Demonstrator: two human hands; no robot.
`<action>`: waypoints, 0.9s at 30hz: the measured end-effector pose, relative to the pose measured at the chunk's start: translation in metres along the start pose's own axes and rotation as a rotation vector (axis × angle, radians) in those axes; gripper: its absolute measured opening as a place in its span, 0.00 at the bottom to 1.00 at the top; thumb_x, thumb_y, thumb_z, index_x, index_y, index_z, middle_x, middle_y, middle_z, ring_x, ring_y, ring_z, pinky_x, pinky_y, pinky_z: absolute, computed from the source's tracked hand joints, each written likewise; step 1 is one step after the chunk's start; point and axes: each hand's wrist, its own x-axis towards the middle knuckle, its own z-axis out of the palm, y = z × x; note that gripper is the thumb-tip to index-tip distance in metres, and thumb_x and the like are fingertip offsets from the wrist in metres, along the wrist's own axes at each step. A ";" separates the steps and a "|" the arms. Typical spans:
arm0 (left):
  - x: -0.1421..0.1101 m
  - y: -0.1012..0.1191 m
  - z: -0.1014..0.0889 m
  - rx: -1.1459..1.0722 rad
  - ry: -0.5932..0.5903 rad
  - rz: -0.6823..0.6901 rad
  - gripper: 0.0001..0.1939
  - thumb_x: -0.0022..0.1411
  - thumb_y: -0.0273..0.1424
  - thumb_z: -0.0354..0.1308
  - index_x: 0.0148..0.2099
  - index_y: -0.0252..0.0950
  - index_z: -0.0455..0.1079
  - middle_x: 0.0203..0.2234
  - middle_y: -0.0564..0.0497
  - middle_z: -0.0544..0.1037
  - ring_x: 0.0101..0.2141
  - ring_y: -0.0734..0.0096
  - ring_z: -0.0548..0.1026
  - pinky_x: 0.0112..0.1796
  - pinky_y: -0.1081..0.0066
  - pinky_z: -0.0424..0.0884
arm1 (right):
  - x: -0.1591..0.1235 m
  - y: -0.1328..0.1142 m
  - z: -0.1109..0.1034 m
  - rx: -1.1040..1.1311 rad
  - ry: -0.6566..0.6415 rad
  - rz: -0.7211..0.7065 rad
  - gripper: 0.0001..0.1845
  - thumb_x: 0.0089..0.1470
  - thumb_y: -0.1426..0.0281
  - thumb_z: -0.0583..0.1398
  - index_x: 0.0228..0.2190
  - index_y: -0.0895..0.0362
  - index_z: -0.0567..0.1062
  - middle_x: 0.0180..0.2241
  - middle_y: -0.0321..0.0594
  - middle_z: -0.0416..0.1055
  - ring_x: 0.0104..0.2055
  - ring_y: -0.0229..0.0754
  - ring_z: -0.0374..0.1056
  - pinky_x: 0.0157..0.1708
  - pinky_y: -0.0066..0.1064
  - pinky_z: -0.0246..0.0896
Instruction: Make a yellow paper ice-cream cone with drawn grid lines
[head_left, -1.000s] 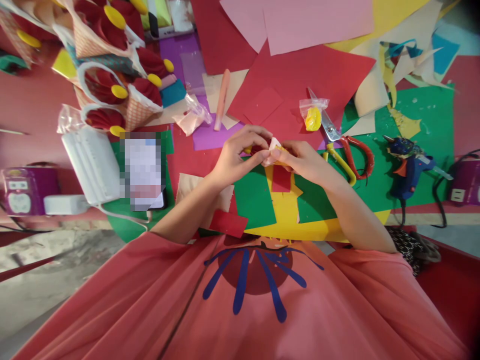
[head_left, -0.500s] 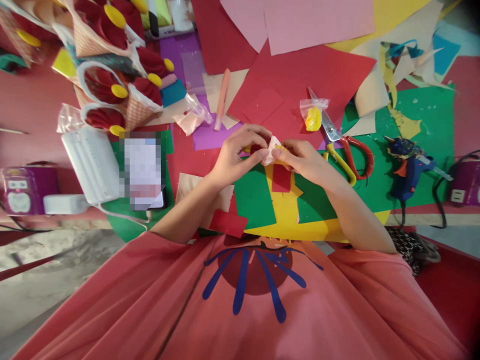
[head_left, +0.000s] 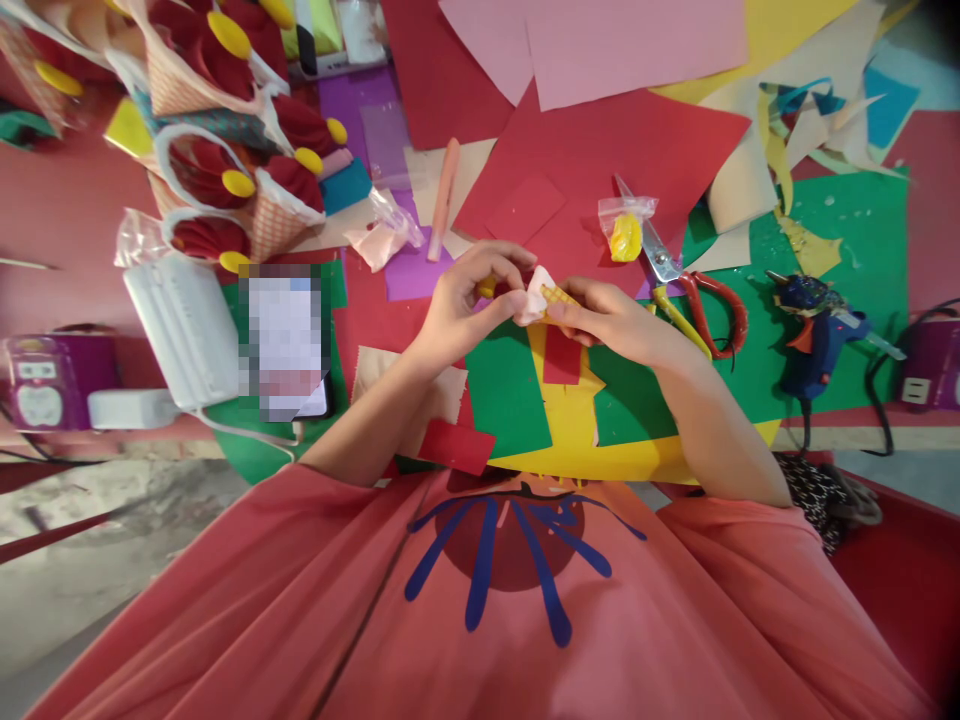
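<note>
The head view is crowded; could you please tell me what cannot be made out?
In the head view:
Held cone: its grasped end, hidden by the right hand.
Yellow piece: partly hidden by the left hand.
Phone: screen, blurred by pixelation.
Scissors: part of the blades, under the plastic bag.
Checked cones: some cut off by the picture's edges.

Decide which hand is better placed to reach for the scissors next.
Right, I'd judge: the right hand is close to the scissors, though holding a small cone; the left hand is farther off.

Pink tabletop (head_left: 60,205) — mottled grey floor (head_left: 90,580) below left.
</note>
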 end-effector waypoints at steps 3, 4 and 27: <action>0.001 -0.004 -0.001 -0.048 0.048 0.038 0.10 0.62 0.42 0.60 0.39 0.42 0.69 0.41 0.50 0.77 0.43 0.67 0.76 0.45 0.62 0.74 | 0.000 0.002 0.000 -0.045 0.028 -0.043 0.22 0.55 0.50 0.59 0.36 0.57 0.68 0.26 0.32 0.62 0.26 0.32 0.56 0.25 0.28 0.49; 0.001 -0.005 -0.001 -0.035 0.059 0.046 0.10 0.62 0.42 0.60 0.40 0.42 0.69 0.41 0.50 0.76 0.44 0.67 0.76 0.45 0.62 0.74 | 0.000 0.003 0.000 -0.064 0.050 -0.062 0.23 0.55 0.49 0.59 0.37 0.57 0.68 0.28 0.32 0.64 0.27 0.33 0.57 0.26 0.28 0.50; -0.002 0.005 0.002 0.114 -0.042 0.097 0.06 0.62 0.36 0.60 0.38 0.41 0.74 0.44 0.47 0.77 0.46 0.64 0.75 0.45 0.63 0.75 | 0.003 -0.001 0.005 -0.223 0.175 0.006 0.29 0.49 0.43 0.59 0.26 0.58 0.69 0.22 0.31 0.56 0.24 0.31 0.50 0.23 0.29 0.39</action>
